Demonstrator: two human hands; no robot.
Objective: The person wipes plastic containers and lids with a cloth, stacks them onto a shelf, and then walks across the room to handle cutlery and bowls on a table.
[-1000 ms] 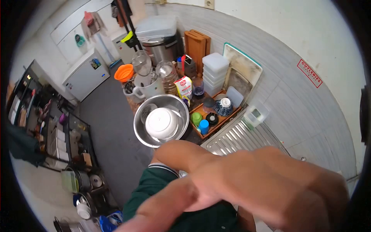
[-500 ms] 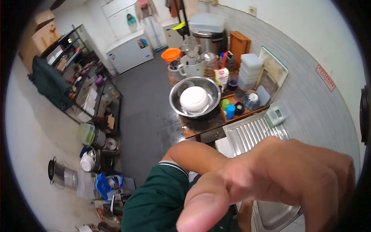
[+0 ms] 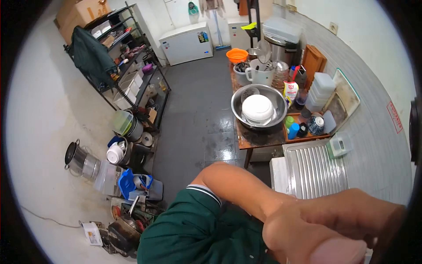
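My left hand (image 3: 325, 224) is very close to the camera at the lower right, reached across from the green sleeve (image 3: 180, 224). Its thumb stands apart from the fingers, and nothing shows between them; the fingertips fade into the dark right edge. Behind it lies the ribbed steel drainboard (image 3: 314, 171). Further off, a white bowl (image 3: 257, 108) sits upside down in a large steel basin (image 3: 280, 103) on the wooden table (image 3: 259, 140). My right hand is not in view.
A wooden tray (image 3: 307, 141) holds cups and a patterned bowl (image 3: 315, 125). Stacked plastic containers (image 3: 321, 90) and a green-edged board (image 3: 347, 92) lean near the wall. On the left are a black shelf rack (image 3: 132, 66), pots (image 3: 77, 154) and a blue-lidded box (image 3: 154, 189). A white chest freezer (image 3: 187, 46) stands behind.
The view has swung left, so the table and basin appear further right and more of the left-hand shelves shows. My left hand has moved lower and toward the right edge.
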